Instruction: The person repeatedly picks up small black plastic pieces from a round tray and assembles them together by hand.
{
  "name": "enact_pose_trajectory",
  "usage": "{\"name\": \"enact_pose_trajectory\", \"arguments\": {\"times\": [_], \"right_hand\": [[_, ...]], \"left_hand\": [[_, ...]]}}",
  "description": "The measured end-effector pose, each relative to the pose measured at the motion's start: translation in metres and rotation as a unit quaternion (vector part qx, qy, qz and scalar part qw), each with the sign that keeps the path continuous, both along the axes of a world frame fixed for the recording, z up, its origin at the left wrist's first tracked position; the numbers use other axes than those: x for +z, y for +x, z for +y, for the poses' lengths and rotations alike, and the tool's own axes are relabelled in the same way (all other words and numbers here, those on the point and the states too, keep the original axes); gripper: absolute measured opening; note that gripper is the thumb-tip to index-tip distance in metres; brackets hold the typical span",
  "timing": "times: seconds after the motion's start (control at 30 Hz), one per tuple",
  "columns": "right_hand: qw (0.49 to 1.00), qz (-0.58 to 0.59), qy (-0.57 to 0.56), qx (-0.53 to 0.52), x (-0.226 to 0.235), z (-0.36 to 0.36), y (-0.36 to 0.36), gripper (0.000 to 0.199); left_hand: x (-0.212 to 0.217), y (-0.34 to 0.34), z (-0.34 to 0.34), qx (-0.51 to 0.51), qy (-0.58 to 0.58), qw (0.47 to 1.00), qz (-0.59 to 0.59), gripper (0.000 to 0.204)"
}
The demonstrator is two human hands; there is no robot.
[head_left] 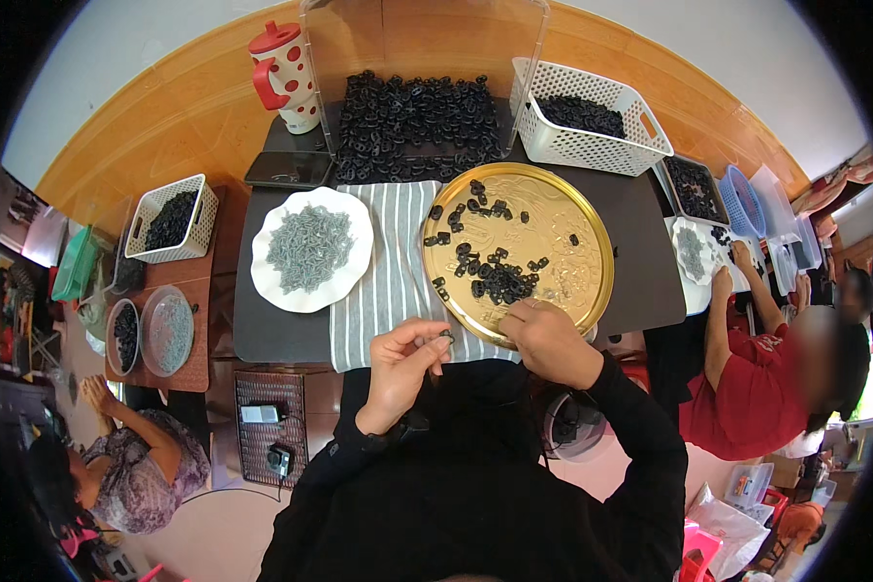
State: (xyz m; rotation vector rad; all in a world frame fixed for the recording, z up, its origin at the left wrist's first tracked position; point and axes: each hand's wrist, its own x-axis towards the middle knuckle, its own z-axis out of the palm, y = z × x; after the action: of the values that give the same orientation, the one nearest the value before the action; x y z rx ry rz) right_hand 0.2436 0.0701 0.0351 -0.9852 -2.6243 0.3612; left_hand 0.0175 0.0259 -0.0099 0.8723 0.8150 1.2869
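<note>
My left hand [398, 373] pinches a small black plastic part [446, 335] between thumb and fingertips, just in front of the tray. Over the near rim of the round gold tray [606, 267], my right hand [550, 341] has its fingers drawn together and pointing down. Whatever those fingers may hold is hidden. Loose black parts [506, 283] are heaped on the tray close to my right hand, with others scattered toward its far left. Small clear pieces [574, 276] lie on its right side. Under the tray's left part spreads a grey-and-white striped cloth [383, 252].
A white scalloped plate [262, 252] of small grey-clear pieces stands left. Behind are a clear bin of black parts [417, 121], a white basket [601, 155], a dark phone [288, 169] and a red-dotted tumbler [296, 82]. People work at tables on both sides.
</note>
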Motion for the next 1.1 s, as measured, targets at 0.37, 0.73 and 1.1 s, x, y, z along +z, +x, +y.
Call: {"name": "enact_pose_trajectory", "arguments": {"times": [0.37,0.73,1.1], "right_hand": [[0.996,-0.079,0.041,0.012,0.001,0.003,-0.003,0.013],[0.918,0.338,-0.201,-0.059,0.007,-0.004,-0.023,0.015],[0.718,0.618,-0.274,-0.168,-0.026,-0.032,-0.083,0.011]], "left_hand": [[-0.001,0.003,-0.002,-0.008,-0.018,1.000,0.017,0.016],[0.006,0.012,-0.004,0.010,0.004,1.000,-0.007,0.019],[0.010,0.020,-0.003,0.028,0.043,0.998,-0.038,0.019]]}}
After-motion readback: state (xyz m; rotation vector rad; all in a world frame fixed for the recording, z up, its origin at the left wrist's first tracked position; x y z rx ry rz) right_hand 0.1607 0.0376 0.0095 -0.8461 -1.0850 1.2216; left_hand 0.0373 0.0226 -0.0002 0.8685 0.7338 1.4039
